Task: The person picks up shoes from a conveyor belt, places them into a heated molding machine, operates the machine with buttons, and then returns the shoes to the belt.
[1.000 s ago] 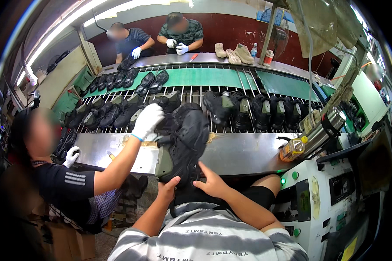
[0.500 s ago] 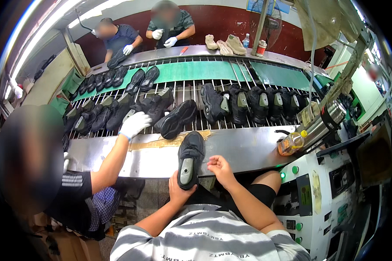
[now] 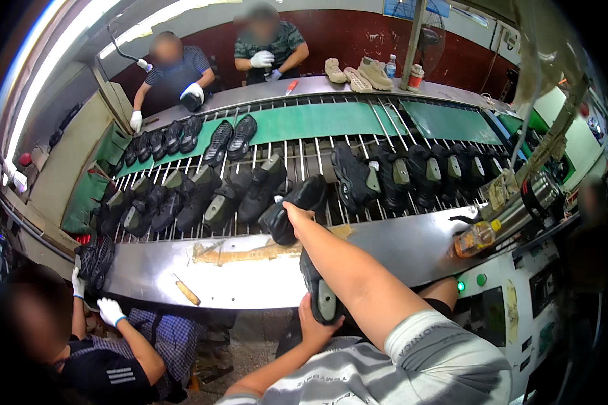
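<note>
Black lace-up shoe point(image 3: 297, 206), on the steel bench point(image 3: 398, 253) a moment ago, now lies on the roller conveyor point(image 3: 317, 152), right hand point(image 3: 294, 214) still gripping it. Left hand point(image 3: 312, 329) clamps a second black shoe point(image 3: 319, 293) at the bench's near edge.

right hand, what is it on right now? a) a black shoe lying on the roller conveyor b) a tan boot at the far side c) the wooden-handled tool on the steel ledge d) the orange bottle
a: the right hand reaches out and rests on a black shoe lying on the roller conveyor, while the left hand holds another black shoe close to the body.
</note>
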Available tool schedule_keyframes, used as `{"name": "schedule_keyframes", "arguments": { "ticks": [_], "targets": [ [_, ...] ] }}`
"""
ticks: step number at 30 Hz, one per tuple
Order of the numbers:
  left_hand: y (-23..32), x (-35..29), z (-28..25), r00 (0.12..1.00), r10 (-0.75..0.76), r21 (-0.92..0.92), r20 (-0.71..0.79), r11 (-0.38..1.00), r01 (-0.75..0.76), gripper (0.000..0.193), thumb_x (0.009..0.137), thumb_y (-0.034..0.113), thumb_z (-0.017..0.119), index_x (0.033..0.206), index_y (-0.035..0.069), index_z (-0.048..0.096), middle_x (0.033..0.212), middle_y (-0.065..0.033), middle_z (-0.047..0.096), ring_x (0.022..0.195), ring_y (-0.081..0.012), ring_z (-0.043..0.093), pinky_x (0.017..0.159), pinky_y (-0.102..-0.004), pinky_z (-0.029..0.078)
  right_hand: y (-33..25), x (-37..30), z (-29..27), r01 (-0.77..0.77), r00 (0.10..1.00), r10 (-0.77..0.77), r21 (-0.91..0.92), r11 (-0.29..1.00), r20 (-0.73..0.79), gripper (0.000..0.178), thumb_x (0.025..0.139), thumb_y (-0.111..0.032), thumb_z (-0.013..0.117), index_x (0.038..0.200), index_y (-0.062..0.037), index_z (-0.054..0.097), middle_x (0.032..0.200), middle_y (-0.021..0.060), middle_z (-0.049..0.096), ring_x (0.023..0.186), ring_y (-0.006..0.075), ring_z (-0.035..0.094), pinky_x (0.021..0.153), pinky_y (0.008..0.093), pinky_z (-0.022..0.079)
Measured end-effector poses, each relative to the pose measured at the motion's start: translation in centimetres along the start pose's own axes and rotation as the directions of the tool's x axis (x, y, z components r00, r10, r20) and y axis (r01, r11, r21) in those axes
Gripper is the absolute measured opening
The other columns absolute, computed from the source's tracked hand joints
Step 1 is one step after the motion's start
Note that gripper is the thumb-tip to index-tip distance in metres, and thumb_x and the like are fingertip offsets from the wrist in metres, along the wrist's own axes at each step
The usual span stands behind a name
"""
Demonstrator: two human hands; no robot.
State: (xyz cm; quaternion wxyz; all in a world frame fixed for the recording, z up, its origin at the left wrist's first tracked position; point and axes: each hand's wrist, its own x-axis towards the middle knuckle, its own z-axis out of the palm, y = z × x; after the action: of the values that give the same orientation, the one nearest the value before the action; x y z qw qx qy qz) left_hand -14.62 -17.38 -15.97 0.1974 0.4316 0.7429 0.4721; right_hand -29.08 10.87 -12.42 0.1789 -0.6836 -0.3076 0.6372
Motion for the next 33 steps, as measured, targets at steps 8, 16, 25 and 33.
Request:
{"name": "schedule_keyframes", "arguments": {
  "ticks": [8, 16, 25, 33],
  "targets": [
    [-0.5, 1.2, 0.6, 0.996, 0.089, 0.036, -0.003, 0.995, -0.089, 0.109, 0.062, 0.037, 0.088, 0.142, -0.002, 0.025, 0.140, -0.0264, 0.034, 0.130, -0.0438, 0.035, 0.109, -0.0492, 0.030, -4.7, 5.1, -2.1, 0.147, 0.985, -0.148, 0.017, 0.989, 0.091, 0.116, 0.058, -0.018, 0.080, 0.147, 0.0021, 0.007, 0.134, 0.0263, 0.047, 0.120, 0.0368, 0.052, 0.101, 0.0438, 0.043],
    [-0.7, 2.1, 0.7, 0.998, 0.040, 0.030, -0.038, 0.999, -0.039, 0.107, 0.060, 0.030, 0.088, 0.142, -0.002, 0.028, 0.139, -0.0270, 0.039, 0.128, -0.0449, 0.040, 0.107, -0.0493, 0.034, -14.3, -1.9, -15.3, 0.737, 0.608, -0.640, -0.034, 0.675, 0.471, 0.115, 0.054, -0.009, 0.081, 0.149, 0.0028, 0.016, 0.121, 0.0238, 0.056, 0.103, 0.0295, 0.060, 0.086, 0.0373, 0.051],
    [1.9, 14.6, 5.2, 0.996, 0.000, -0.183, -0.086, 0.983, -0.016, 0.093, 0.067, 0.021, 0.082, 0.143, -0.002, 0.033, 0.137, -0.0225, 0.044, 0.128, -0.0345, 0.044, 0.107, -0.0397, 0.035, 3.0, -13.9, -51.9, 0.813, 0.544, -0.838, 0.261, 0.521, -0.024, 0.099, 0.051, -0.012, 0.066, 0.146, -0.0050, 0.036, 0.129, 0.0168, 0.056, 0.112, 0.0301, 0.060, 0.097, 0.0387, 0.049],
    [1.9, 29.5, 12.4, 0.982, 0.084, -0.092, -0.172, 0.991, -0.101, 0.087, 0.069, 0.018, 0.082, 0.142, 0.002, 0.036, 0.136, -0.0194, 0.047, 0.125, -0.0298, 0.047, 0.107, -0.0381, 0.035, 29.6, -26.5, -74.0, 0.799, 0.444, -0.423, 0.136, 0.585, -0.790, 0.093, 0.054, -0.012, 0.066, 0.143, -0.0024, 0.041, 0.112, 0.0122, 0.062, 0.091, 0.0231, 0.062, 0.082, 0.0317, 0.051]
  ]
}}
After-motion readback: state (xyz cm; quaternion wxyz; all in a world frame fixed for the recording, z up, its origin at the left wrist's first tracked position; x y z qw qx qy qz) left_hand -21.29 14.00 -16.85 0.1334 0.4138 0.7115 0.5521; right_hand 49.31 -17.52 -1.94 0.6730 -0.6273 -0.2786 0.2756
